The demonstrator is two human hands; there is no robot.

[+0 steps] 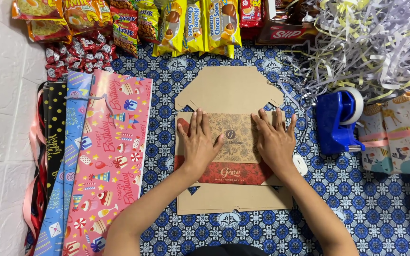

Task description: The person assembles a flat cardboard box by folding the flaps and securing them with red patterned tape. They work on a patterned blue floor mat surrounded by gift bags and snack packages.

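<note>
A flat cardboard box (pixel 228 142), unfolded, lies in the middle of the blue patterned cloth (pixel 371 204). Both hands press on it, palms down, fingers spread, gripping nothing: the left hand (pixel 199 144) on its left part, the right hand (pixel 275 142) on its right part. Gift bags (pixel 105 156) lie just left, a blue tape dispenser (pixel 337 122) at right, snack packets (pixel 134 21) and shredded paper (pixel 371 42) behind
</note>
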